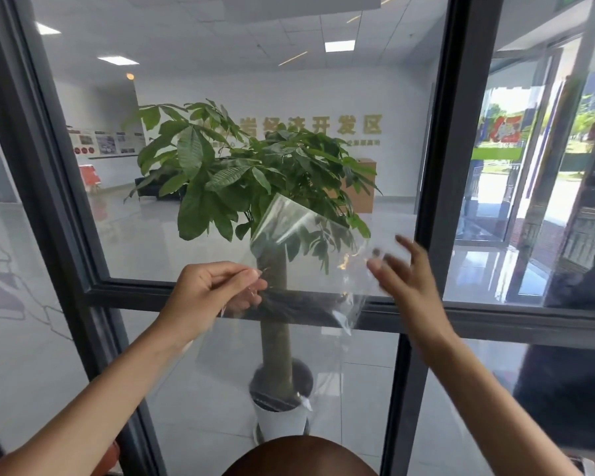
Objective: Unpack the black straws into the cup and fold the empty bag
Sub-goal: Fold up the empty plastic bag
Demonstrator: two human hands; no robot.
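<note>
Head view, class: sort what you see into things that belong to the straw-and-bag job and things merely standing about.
Job: clear bag, pinched by left hand; right hand, fingers spread at its other edge.
Standing about: potted plant, glass partition frame, brown rounded surface.

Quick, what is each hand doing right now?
Left hand: pinching the edge of the clear empty bag.
Right hand: fingers spread against the bag's other side; too blurred to tell whether it grips.
</note>
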